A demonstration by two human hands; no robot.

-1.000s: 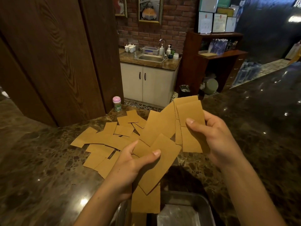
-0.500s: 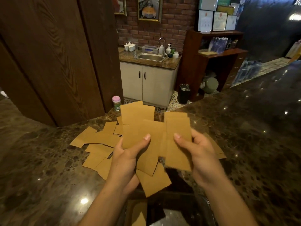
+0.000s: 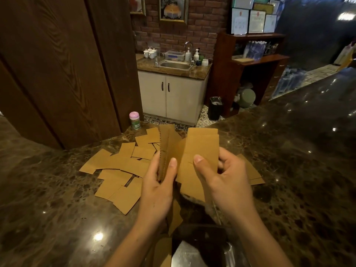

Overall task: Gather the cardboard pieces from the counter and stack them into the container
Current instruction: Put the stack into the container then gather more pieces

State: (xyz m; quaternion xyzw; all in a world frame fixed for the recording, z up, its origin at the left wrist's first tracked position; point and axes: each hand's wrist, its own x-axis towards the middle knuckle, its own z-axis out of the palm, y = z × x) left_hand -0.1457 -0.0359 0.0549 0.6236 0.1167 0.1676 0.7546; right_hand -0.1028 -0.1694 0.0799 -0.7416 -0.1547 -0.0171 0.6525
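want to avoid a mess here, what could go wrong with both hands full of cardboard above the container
1. The left hand and right hand each grip an uneven bunch of cardboard. The low piece under the left hand could slip out and miss the container.
2. Loose pieces lie overlapped on the counter. Sweeping them up might knock the nearby bottle at the edge.
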